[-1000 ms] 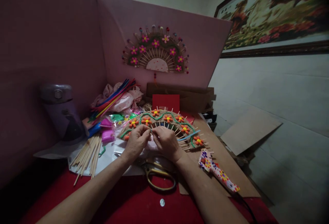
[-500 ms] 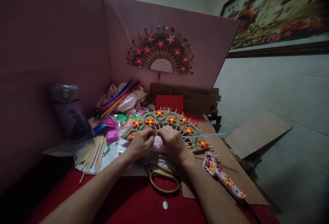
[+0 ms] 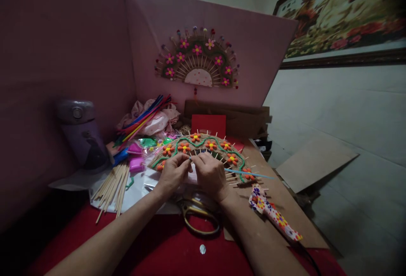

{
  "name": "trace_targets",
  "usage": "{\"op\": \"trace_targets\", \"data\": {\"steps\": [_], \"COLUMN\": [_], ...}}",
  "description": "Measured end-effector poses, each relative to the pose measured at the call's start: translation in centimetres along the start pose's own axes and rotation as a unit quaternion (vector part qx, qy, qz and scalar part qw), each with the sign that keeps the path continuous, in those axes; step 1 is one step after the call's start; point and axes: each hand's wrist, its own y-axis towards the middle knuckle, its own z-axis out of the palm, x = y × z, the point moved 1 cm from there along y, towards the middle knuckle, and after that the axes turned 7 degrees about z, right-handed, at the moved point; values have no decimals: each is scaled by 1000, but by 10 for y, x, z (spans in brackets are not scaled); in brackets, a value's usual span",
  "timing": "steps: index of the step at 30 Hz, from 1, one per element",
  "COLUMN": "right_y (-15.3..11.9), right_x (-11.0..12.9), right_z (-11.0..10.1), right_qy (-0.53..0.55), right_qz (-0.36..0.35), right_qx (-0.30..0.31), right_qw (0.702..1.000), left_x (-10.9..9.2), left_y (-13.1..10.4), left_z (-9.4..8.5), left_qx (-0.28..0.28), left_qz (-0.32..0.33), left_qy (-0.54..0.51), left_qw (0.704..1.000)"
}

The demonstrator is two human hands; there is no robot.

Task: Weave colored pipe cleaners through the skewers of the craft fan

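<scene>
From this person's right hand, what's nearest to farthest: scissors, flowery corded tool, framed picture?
In the head view:
1. Scissors, just below the right hand.
2. Flowery corded tool, rightward on the cardboard.
3. Framed picture, high on the right wall.

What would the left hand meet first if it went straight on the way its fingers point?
Most likely the right hand, just ahead of the left hand in that line; whether they touch is unclear. The orange-flowered fan seems to lie beyond both.

Sticks [image 3: 111,187] lie left of the lower fan [image 3: 203,142].
</scene>
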Motion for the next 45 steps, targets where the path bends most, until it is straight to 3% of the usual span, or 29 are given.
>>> {"op": "trace_targets", "data": {"steps": [3,6,11,15,19,22,25,28,31,33,39,45], "right_y": [2,3,2,-1,-5,-6,-5,-4,-3,-2,-1,-1], "right_x": [-4,-7,-9,-3,8,13,11,4,-1,-3,-4,-9], "right_z": [-3,-3,1,2,4,6,5,3,2,1,0,0], "right_qy": [-46,-53,-26,2,41,75,91,37,-14,-21,26,70], "right_qz": [-33,-55,-43,-10,17,54,81,62,25,13,9,19], "right_qx": [4,12,10,2,5,3,-9,0,3,-1,7,36], "right_qw": [998,997,999,1000,999,996,993,997,1000,1000,1000,997], "left_x": [-2,-3,-3,-6,-10,-8,-6,-5,-8,-10,-7,-3], "left_y": [1,3,5,4,0,0,2,4,6,6,7,7], "left_z": [-5,-8,-7,-5,-1,0,-2,-9,-15,-17,-16,-16], "left_qx": [22,41,63,15,-53,-54,-22,-9,33,60,72,77], "left_qz": [89,130,44,-18,-51,-68,-59,17,104,120,76,-1], "left_qy": [163,232,143,4,-97,-143,-117,26,175,217,180,54], "left_qw": [982,963,987,1000,993,986,991,999,979,967,978,996]}}
